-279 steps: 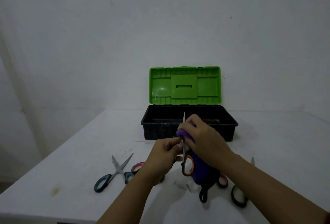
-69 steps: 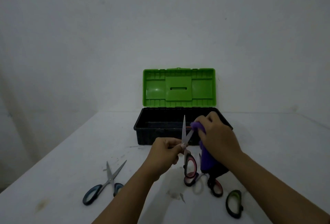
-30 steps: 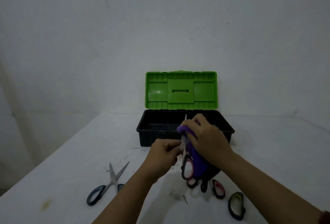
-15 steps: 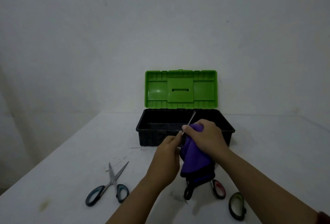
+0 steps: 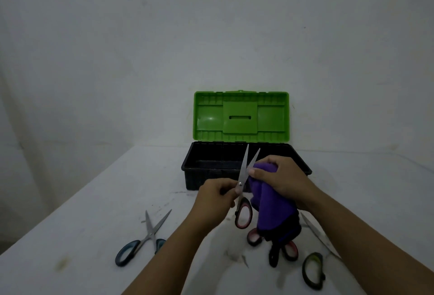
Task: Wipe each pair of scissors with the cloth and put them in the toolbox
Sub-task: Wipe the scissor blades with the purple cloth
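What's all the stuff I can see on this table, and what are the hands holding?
Toolbox: one, black tray with a green lid standing open, at the far middle of the table.
Held scissors: one pair, red-and-black handles, blades parted and pointing up, in front of the toolbox.
Cloth: one, purple, against the right blade.
Blue-handled scissors: one pair, open, lying near left.
Green-handled scissors: one pair, lying near right.
Red handles: under the hanging cloth, count unclear.
Table: one, white.
Left hand: pinches the held scissors near the pivot.
Right hand: grips the cloth.
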